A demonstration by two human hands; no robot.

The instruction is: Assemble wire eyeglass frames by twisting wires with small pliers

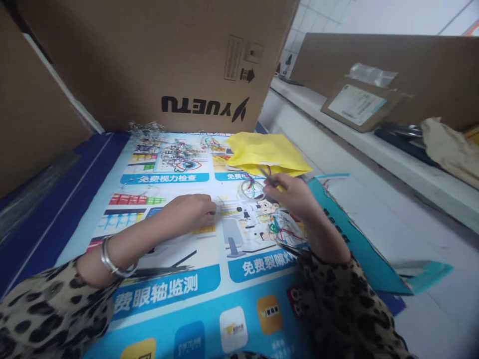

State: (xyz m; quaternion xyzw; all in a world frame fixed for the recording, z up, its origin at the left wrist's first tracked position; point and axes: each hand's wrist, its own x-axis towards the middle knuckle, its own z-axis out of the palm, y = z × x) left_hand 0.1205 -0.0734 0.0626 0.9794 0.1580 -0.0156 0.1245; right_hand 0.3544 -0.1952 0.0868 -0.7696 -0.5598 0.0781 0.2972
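"So, what's the right hand (290, 194) doing?"
"Pinching a slim tool (265, 173) beside the yellow bag (267, 149), near the looped wires (251, 188)."
"And the left hand (196, 212)?"
"Curled over the printed sheet (187, 289); its grip I can't tell."

My grips: two, left (194, 210) and right (290, 195). Spotted sleeves (56, 311): two. Metal bangle (106, 258): one. Yellow pouch (265, 148): one. Wire tangles (175, 150) I count: at least three. Lettered carton (168, 55): one. Labelled parcel (355, 105): one.
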